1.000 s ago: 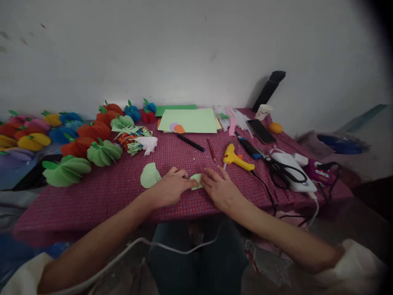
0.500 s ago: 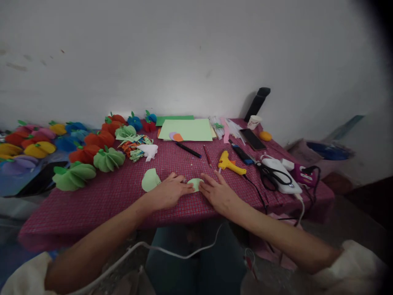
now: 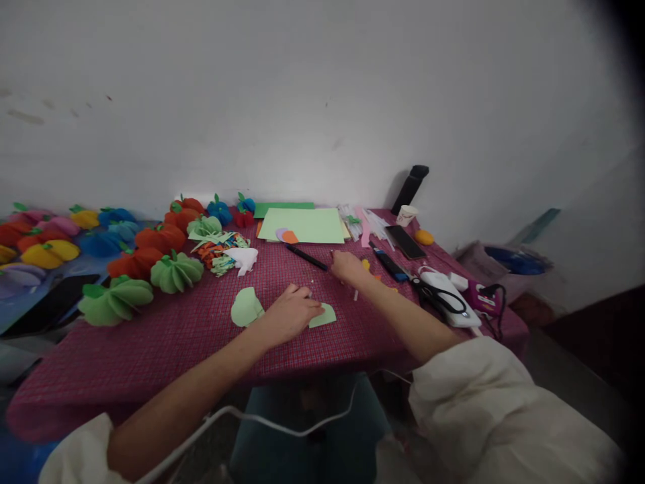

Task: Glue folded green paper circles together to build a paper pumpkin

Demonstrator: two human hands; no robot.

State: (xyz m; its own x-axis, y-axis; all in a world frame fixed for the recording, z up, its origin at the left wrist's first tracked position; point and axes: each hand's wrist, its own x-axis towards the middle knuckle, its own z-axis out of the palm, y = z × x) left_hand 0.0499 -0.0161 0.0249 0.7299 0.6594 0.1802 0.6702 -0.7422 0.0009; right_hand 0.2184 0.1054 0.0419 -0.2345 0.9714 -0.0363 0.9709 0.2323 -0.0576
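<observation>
My left hand (image 3: 295,312) rests on the table with its fingers together. Its fingertips press down a light green paper piece (image 3: 325,316), folded to a half-round shape and partly covered by the fingers. To the left of that hand lies another light green paper piece (image 3: 246,307) with a rounded edge. Farther forward, my right hand (image 3: 347,267) has its fingers pinched on a thin red pencil (image 3: 332,253), mostly hidden under the hand. A black pen (image 3: 306,257) lies just left of those fingertips. The yellow glue gun (image 3: 365,265) is largely covered by my right forearm.
Several paper pumpkins (image 3: 176,271) crowd the left side beside a heap of paper scraps (image 3: 216,254). Green sheets (image 3: 302,225) lie at the back. On the right are a utility knife (image 3: 390,262), a phone (image 3: 406,242), black scissors (image 3: 433,296), a white power bank (image 3: 448,299) and a paper cup (image 3: 406,215).
My right hand has left the paper piece and moved forward to the pencil. The paper under my left hand now shows a straight lower edge. The view has shifted slightly.
</observation>
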